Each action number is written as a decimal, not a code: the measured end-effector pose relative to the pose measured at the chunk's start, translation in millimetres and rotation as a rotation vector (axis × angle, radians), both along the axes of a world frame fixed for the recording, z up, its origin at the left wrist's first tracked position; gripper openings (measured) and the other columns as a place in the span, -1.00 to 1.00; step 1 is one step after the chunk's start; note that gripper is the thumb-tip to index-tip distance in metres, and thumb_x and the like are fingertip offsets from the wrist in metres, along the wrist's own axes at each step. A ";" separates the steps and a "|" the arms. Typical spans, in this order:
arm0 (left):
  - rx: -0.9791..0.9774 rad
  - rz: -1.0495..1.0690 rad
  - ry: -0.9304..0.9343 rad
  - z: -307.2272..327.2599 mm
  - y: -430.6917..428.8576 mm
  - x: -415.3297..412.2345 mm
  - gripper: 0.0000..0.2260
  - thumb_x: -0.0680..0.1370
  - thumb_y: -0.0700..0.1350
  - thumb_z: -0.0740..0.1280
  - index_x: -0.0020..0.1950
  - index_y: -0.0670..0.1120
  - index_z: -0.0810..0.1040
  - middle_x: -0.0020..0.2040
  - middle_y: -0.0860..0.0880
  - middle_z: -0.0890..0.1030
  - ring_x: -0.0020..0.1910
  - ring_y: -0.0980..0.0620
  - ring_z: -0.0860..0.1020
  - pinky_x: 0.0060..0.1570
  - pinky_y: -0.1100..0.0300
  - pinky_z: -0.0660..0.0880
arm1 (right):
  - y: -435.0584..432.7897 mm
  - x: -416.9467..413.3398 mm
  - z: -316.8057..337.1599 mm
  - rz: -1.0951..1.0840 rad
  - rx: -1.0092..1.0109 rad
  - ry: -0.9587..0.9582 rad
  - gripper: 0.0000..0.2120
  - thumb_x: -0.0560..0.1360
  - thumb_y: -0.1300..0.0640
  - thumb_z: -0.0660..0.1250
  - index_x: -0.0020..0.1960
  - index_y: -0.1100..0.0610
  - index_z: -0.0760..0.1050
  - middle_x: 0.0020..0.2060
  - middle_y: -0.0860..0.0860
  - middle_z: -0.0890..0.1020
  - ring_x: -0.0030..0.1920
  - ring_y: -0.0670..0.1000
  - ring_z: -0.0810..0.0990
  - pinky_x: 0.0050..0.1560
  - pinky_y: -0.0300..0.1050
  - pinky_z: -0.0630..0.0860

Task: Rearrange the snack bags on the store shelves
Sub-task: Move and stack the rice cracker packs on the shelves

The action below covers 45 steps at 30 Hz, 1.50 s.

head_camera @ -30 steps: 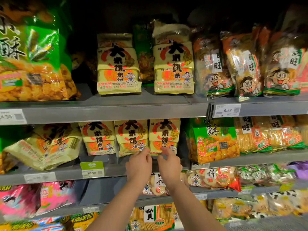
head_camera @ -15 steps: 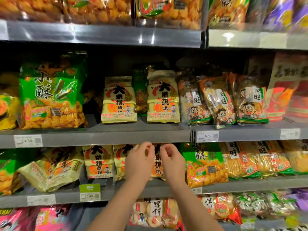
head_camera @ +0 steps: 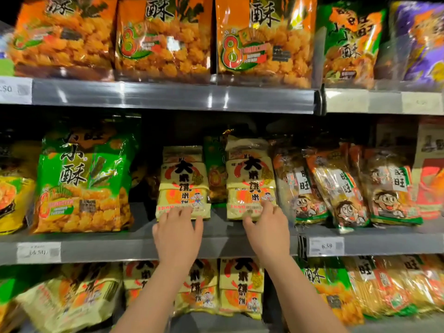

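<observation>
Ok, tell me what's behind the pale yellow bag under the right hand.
Behind the right yellow bag another pale bag's top shows above it. A green bag stands beside it. Further back is dark and covered.

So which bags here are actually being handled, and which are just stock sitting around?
In hand:
left hand on the left pale-yellow bag
right hand on the right pale-yellow bag

Just stock:
green bag
orange bags above
cartoon-face bags
</observation>
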<state>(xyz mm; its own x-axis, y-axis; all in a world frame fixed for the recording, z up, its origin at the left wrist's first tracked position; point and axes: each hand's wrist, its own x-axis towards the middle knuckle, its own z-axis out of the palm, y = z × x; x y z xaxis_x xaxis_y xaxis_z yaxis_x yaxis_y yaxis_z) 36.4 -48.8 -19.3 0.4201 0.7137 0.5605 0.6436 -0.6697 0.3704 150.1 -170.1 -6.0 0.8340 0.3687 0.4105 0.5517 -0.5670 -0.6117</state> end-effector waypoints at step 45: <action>0.322 -0.257 -0.298 -18.3 -33.5 -52.3 -0.75 0.50 -0.13 0.09 -0.27 -0.14 0.51 -0.37 -0.01 0.49 -0.37 -0.01 0.44 -0.36 0.17 0.34 | -50.3 -26.1 -18.8 0.052 0.478 -0.008 -0.71 0.55 0.12 0.23 -0.26 -0.08 0.20 -0.22 0.03 0.49 -0.18 0.07 0.46 -0.22 -0.01 0.41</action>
